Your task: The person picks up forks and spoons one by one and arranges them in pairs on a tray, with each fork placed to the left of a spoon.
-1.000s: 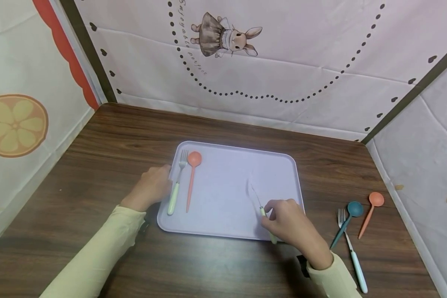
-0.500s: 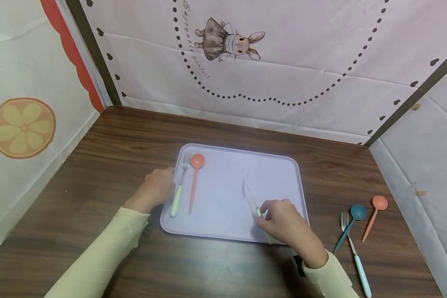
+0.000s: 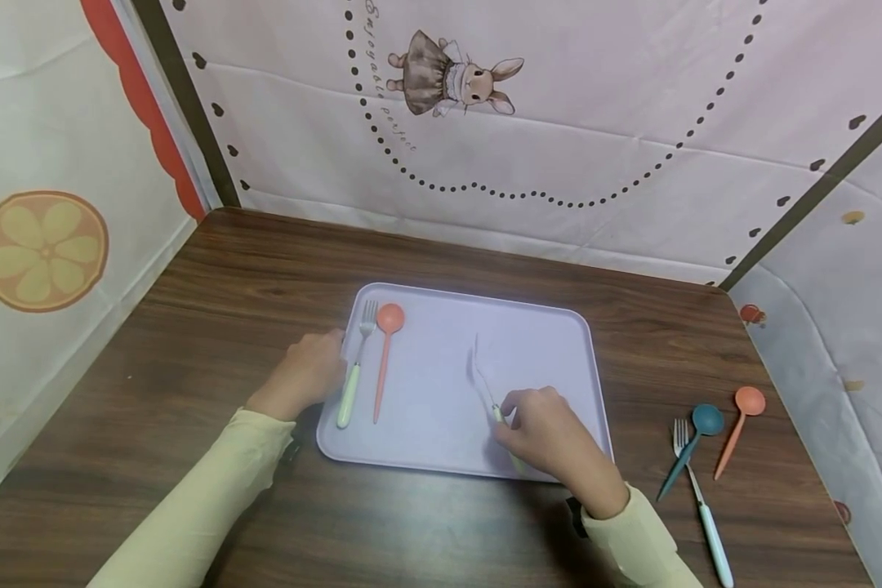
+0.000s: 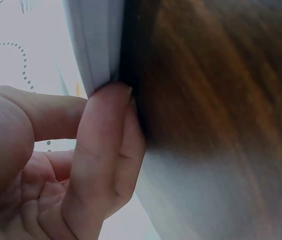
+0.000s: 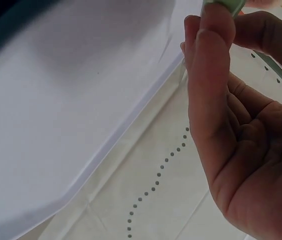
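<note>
My left hand point(image 3: 303, 369) grips the left rim of a pale lilac tray point(image 3: 434, 400); in the left wrist view its fingertips point(image 4: 106, 100) press against the tray's edge. My right hand point(image 3: 547, 429) pinches the light green handle point(image 5: 225, 4) of a slim metal-ended fork point(image 3: 498, 414) between thumb and fingers. Seen edge-on, this fork tilts over the tray's right half, its curved metal end pointing away from me. Along the tray's left side lie another green-handled fork point(image 3: 349, 396) and a coral spoon point(image 3: 384, 359), side by side with their heads at the far end.
On the dark wooden table point(image 3: 250, 294), right of the tray, a teal spoon point(image 3: 694, 445) lies across a fork with a pale blue handle point(image 3: 714, 539). A second coral spoon point(image 3: 735, 425) is beside them. Printed cloth walls point(image 3: 595, 98) close off the back and sides.
My right hand has moved left over the tray with the fork, whose metal end has swung leftward. My left hand stays on the tray's rim. The head view has shifted slightly.
</note>
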Available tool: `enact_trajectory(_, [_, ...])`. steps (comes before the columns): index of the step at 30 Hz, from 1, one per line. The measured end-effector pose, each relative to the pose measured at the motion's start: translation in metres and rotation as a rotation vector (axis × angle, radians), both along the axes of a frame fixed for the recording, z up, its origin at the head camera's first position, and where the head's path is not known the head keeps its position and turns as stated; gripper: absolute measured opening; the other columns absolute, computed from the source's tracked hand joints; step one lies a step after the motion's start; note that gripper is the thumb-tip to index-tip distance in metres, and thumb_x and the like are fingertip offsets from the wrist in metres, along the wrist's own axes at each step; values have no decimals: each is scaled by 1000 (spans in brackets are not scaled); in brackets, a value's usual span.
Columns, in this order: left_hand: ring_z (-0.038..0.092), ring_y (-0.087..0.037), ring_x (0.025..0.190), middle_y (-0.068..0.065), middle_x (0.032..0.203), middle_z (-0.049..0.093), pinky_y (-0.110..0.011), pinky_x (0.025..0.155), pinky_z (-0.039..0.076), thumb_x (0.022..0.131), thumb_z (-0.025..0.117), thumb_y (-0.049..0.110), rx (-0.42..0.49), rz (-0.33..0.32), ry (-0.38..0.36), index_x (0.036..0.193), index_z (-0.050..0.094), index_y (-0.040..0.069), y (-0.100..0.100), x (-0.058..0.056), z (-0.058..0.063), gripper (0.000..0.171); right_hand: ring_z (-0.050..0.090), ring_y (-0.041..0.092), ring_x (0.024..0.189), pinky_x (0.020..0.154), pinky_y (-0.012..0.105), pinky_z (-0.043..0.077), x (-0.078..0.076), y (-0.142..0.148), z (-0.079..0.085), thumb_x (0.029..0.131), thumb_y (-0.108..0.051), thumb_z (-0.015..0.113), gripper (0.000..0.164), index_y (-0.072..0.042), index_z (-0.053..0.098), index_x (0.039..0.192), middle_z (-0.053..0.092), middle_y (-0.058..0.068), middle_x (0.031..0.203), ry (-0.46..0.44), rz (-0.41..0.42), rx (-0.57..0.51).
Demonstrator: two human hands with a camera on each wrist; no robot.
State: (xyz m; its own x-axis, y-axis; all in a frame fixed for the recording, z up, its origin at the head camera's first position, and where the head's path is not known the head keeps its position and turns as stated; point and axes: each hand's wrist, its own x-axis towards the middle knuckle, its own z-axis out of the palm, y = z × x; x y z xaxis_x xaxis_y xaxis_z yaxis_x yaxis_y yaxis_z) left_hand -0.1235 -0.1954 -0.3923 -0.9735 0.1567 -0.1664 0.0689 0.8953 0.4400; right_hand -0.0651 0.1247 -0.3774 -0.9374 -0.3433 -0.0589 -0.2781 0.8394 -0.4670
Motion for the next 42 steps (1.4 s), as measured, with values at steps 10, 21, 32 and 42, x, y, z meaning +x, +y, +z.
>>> enact_trajectory(10, [57,-34,72,-19,82,56,-49,65,52,95,52,3,-4,6,-17,114,56,-9,0,-1,0,23,52,8,51,47,25,44,-5,-8,-1,79,-5,72,9,0,74,86,61,-2,60,14,19,-1])
enact_trajectory(21, [57,-32,70,-18,82,56,-47,61,52,95,50,2,12,2,-17,113,56,-10,1,-1,1,23,52,12,56,50,28,45,-9,-15,-3,80,-10,72,11,-2,75,87,60,-1,63,19,25,58])
enact_trajectory(32, [57,-32,72,-18,84,56,-46,62,52,96,49,3,9,4,-29,118,55,-12,3,-1,0,27,49,16,55,51,31,44,-12,-25,-6,81,-10,72,9,-8,68,74,56,-2,61,57,41,109])
enact_trajectory(42, [57,-32,73,-18,85,57,-47,64,53,96,50,3,6,9,-25,116,56,-11,1,-1,0,25,42,18,49,43,34,36,-10,-34,-13,83,-10,71,27,-12,50,65,46,0,56,133,22,161])
